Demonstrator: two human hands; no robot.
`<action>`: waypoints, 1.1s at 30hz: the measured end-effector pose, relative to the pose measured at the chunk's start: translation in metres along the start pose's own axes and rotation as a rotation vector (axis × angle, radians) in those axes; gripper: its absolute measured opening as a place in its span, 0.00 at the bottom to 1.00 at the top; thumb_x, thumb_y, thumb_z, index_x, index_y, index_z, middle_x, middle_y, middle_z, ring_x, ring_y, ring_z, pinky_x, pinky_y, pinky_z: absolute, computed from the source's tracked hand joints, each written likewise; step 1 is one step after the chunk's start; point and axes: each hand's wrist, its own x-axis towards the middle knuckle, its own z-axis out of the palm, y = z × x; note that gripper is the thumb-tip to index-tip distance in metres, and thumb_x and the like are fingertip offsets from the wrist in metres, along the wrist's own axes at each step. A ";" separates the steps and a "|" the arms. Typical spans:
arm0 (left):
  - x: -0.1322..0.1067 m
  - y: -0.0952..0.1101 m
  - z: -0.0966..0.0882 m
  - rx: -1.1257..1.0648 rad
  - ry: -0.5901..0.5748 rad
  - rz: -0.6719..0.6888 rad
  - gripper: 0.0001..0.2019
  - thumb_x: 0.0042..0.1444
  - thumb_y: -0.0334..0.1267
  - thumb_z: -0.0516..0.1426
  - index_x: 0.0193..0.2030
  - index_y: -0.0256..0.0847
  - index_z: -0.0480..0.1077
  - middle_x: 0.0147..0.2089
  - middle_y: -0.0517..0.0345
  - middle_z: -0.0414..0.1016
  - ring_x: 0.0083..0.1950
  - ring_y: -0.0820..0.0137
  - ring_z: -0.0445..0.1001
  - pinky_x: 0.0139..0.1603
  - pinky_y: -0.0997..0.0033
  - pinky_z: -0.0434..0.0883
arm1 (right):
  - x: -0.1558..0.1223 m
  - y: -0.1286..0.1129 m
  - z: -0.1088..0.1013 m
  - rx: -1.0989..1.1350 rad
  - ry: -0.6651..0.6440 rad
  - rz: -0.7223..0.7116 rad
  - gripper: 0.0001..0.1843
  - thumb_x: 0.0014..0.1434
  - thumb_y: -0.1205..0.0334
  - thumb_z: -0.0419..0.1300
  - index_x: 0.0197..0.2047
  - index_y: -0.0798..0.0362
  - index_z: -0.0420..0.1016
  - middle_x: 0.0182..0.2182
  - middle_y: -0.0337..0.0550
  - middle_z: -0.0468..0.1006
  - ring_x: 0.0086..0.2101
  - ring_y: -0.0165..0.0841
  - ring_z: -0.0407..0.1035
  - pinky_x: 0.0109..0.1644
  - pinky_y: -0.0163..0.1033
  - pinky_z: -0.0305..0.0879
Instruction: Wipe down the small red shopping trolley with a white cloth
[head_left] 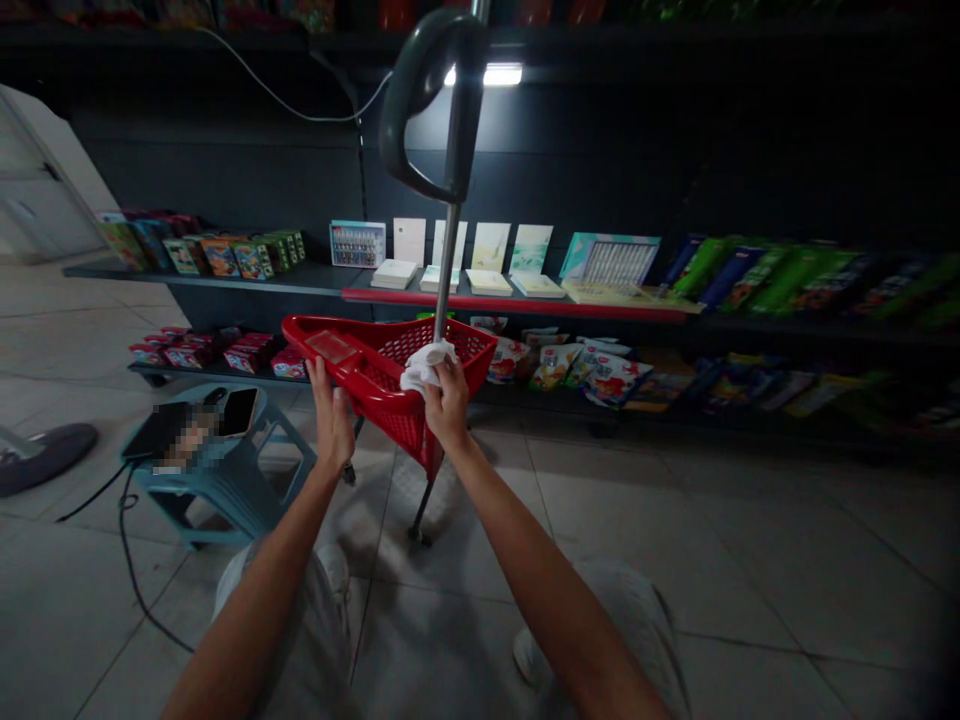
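A red plastic shopping basket (390, 425) on wheeled legs stands in front of me, with a metal pole (448, 255) rising from it to a dark grey loop handle (466, 110). My right hand (448, 400) is closed on a crumpled white cloth (427, 366), pressed against the basket's near rim beside the foot of the pole. At the basket's left end, my left hand (331, 420) rests against the outer edge, fingers stretched upward and holding nothing.
A blue plastic stool (217, 490) at the left bears a phone (239, 412) and a black device with a cable. Behind the basket, a dark shelf (277, 278) carries boxes, books and snack bags (611, 375). A grey round base (49, 455) stands on the tiled floor.
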 end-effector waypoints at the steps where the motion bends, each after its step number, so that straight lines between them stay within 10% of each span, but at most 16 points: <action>1: -0.004 0.003 -0.001 0.009 0.004 0.010 0.33 0.75 0.53 0.41 0.82 0.50 0.39 0.84 0.48 0.32 0.83 0.59 0.34 0.80 0.43 0.43 | -0.003 0.000 0.002 0.004 -0.014 0.003 0.21 0.68 0.61 0.54 0.62 0.51 0.76 0.62 0.56 0.73 0.65 0.47 0.66 0.71 0.58 0.61; 8: -0.038 0.049 0.009 0.234 -0.059 0.351 0.37 0.67 0.49 0.54 0.79 0.45 0.48 0.81 0.41 0.47 0.83 0.48 0.40 0.78 0.31 0.37 | -0.006 -0.029 0.002 -0.088 -0.102 0.011 0.23 0.69 0.66 0.53 0.64 0.49 0.75 0.60 0.54 0.73 0.63 0.45 0.67 0.69 0.52 0.65; 15: -0.031 0.053 0.012 0.396 0.030 0.332 0.28 0.64 0.42 0.57 0.70 0.43 0.64 0.65 0.41 0.69 0.74 0.50 0.60 0.79 0.37 0.41 | -0.011 -0.049 0.004 -0.088 -0.202 -0.029 0.21 0.70 0.65 0.53 0.64 0.51 0.74 0.58 0.55 0.73 0.59 0.44 0.68 0.66 0.48 0.65; 33: -0.008 0.025 -0.038 0.548 -0.021 0.381 0.22 0.65 0.44 0.59 0.64 0.41 0.70 0.71 0.39 0.63 0.78 0.47 0.51 0.77 0.40 0.51 | -0.015 -0.027 0.014 -0.094 -0.410 -0.169 0.25 0.70 0.66 0.52 0.68 0.47 0.71 0.64 0.49 0.71 0.65 0.44 0.63 0.72 0.51 0.60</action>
